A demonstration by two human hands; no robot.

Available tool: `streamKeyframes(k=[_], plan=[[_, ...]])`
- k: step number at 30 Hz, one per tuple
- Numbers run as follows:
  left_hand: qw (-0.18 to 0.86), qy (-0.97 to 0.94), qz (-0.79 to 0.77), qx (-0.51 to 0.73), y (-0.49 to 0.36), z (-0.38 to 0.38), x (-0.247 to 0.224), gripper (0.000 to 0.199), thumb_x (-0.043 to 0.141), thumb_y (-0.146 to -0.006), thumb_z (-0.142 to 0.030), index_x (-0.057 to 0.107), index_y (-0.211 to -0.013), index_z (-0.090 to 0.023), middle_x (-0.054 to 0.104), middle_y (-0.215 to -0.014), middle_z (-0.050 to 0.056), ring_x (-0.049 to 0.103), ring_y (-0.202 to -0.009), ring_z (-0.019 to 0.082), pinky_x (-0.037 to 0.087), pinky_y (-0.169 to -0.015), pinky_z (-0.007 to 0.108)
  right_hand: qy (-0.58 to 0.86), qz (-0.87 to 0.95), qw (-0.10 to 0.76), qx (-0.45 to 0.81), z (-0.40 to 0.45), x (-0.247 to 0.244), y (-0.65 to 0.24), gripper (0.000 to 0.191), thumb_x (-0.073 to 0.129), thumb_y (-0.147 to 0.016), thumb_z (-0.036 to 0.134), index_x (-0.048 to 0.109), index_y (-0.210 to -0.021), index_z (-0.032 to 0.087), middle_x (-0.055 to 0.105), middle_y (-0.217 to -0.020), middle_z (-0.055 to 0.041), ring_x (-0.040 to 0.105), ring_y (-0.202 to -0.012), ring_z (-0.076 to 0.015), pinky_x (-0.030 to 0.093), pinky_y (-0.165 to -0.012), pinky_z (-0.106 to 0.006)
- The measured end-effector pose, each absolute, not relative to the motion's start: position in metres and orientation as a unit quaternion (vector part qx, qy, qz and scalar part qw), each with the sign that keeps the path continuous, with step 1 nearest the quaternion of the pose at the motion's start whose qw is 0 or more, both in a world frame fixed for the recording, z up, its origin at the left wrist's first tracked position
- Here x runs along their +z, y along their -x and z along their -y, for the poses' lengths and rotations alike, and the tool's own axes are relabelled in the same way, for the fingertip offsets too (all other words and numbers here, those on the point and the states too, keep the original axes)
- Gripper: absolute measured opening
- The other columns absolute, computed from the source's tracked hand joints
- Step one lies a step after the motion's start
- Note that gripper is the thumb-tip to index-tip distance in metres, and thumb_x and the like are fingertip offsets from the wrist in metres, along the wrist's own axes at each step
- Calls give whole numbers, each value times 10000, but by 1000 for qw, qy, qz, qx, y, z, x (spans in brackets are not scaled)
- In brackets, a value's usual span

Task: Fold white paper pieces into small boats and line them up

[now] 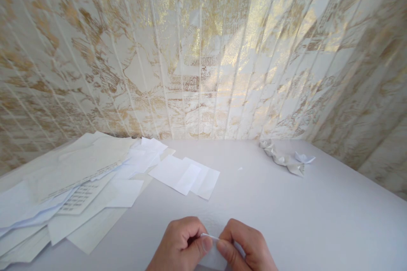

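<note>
Small white paper: here it is, low in the middle of the view, right between the two hands and touching both. Its upper edge runs crosswise from hand to hand, dipping slightly towards the right; the sheet drops back towards the person. Its full outline is hidden, so I can't call its long axis.

Left hand: this hand has the left part of that edge, thumb on the near side, fingers curled behind in a pinch.

Right hand: this one mirrors it, thumb and curled forefinger closed on the right part. Neither hand is nearer; both are on the paper, thumbs just beside each other at the edge.

Overlapping white slips: these lie flat on the table, beyond the hands and a little left.

Heap of sheets: this one spreads over the far left, some sheets printed.

Folded paper pieces: over on the far right, a crumpled greyish row sits beside a white one.

Paper scrap: a tiny bit, between slips and folded pieces.
</note>
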State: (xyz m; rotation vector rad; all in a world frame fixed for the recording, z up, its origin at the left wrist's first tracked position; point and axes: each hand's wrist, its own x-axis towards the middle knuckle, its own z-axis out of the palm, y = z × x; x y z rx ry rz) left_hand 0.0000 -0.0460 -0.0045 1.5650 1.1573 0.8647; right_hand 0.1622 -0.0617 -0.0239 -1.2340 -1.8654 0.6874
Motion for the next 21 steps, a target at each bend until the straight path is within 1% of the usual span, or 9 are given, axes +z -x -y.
streamKeyframes(k=[4, 7, 10, 13, 15, 18, 21], plan=[[485, -639, -470, 368, -1, 47, -3, 433, 535, -715, -523, 457, -463, -179, 374, -507, -32, 344, -520, 125, 234, -480, 234, 476, 720, 396, 313, 58, -24, -163, 483, 362, -829, 573, 430, -549, 186, 402, -516, 38, 362, -494, -102, 302, -485, -205], [534, -585, -481, 375, -1, 45, -6, 473, 537, -678, -603, 463, -492, -174, 357, -491, -41, 320, -497, 116, 229, -470, 231, 486, 680, 391, 386, 56, -26, -161, 507, 342, -794, 642, 407, -572, 191, 345, -523, 49, 315, -498, -101, 269, -470, -210], [578, -524, -488, 391, -1, 42, -10, 510, 542, -643, -653, 504, -530, -157, 402, -461, -36, 352, -483, 116, 250, -476, 228, 479, 670, 378, 423, 55, -27, -159, 514, 371, -745, 683, 409, -597, 191, 337, -536, 49, 292, -500, -100, 231, -453, -215], [601, -495, -475, 410, -2, 41, -12, 469, 609, -617, -608, 526, -560, -150, 489, -472, -12, 413, -482, 117, 287, -493, 226, 489, 658, 382, 426, 54, -25, -159, 511, 378, -746, 675, 409, -587, 190, 366, -530, 41, 303, -499, -101, 239, -458, -216], [622, -493, -455, 403, -2, 42, -13, 436, 652, -601, -563, 500, -569, -156, 508, -481, -11, 418, -464, 106, 282, -476, 218, 504, 637, 397, 428, 54, -22, -159, 516, 378, -748, 675, 407, -578, 189, 377, -527, 40, 313, -497, -102, 255, -468, -217], [648, -509, -425, 375, -4, 43, -17, 426, 694, -566, -529, 484, -603, -161, 494, -505, -22, 403, -465, 95, 263, -459, 212, 518, 611, 417, 430, 54, -21, -159, 528, 386, -733, 693, 413, -581, 188, 352, -511, 52, 308, -487, -100, 260, -458, -212], [670, -518, -396, 355, -6, 44, -23, 459, 696, -539, -554, 497, -653, -157, 461, -552, -29, 403, -520, 106, 271, -482, 219, 532, 629, 422, 378, 57, -25, -159, 527, 391, -754, 667, 447, -562, 179, 362, -486, 51, 329, -482, -102, 268, -447, -206]])
